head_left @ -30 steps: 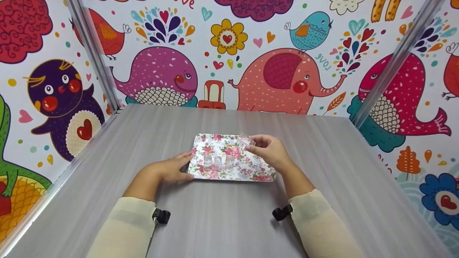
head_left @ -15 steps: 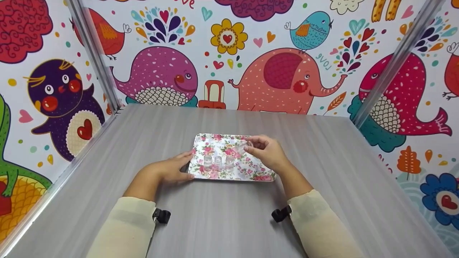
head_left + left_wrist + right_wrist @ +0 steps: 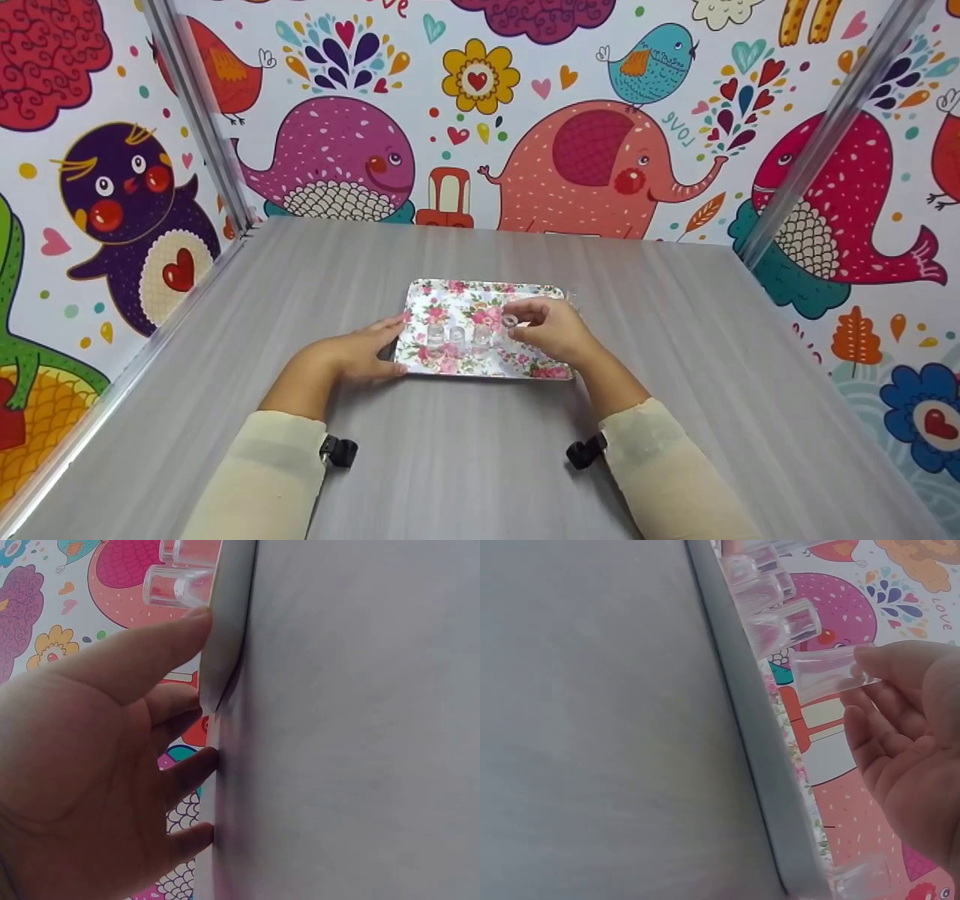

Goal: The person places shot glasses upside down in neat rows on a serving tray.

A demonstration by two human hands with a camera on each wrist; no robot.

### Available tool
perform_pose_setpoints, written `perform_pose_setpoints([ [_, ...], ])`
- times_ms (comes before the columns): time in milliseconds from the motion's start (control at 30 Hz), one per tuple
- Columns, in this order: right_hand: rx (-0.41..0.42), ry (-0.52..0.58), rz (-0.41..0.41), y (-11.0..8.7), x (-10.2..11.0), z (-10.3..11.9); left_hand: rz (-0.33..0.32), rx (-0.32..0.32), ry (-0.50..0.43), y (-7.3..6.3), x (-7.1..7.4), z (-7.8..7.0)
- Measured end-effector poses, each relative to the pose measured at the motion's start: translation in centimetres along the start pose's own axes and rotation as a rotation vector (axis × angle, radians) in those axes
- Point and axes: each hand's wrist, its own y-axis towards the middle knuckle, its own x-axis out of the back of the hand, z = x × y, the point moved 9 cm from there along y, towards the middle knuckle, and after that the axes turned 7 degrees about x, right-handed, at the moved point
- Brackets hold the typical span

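Observation:
A rectangular floral tray (image 3: pixel 525 360) lies on the table. Three small clear glasses stand in a row on its left half; the rightmost standing glass (image 3: pixel 481 339) is closest to my right hand (image 3: pixel 555 330). That hand pinches another small clear glass (image 3: pixel 832 671) between thumb and fingers at its narrower end, above the tray and to the right of the row. My left hand (image 3: pixel 356 354) holds the tray's near left corner, with the thumb (image 3: pixel 180 634) on the near side and other fingers along the left side.
Another clear glass (image 3: pixel 864 877) sits toward the tray's right end, mostly hidden behind my right hand in the head view. The grey table (image 3: pixel 465 457) extends around the tray. Walls printed with cartoon animals (image 3: pixel 585 172) and metal posts (image 3: pixel 202 112) enclose it.
My right hand has brought its glass from the tray's back right toward the near left, closer to the row, turning it on the way. My left hand and the tray stay in place.

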Motion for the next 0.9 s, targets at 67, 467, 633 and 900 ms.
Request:
perform_pose_setpoints([
  [67, -0.005, -0.017, 0.018, 0.1, -0.4, -0.2, -0.003, -0.001, 0.000, 0.0, 0.0, 0.0],
  [467, 0.009, -0.055, 0.093, 0.0, -1.7, -0.6, -0.007, 0.004, 0.006, 0.1, 0.0, 0.2],
  [633, 0.012, 0.000, 0.084, -0.1, -0.8, -0.3, -0.008, -0.010, 0.009, 0.0, 0.0, 0.0],
  [900, -0.012, 0.047, -0.037, -0.5, 3.9, -0.5, -0.007, -0.007, 0.015, 0.1, 0.0, 0.1],
])
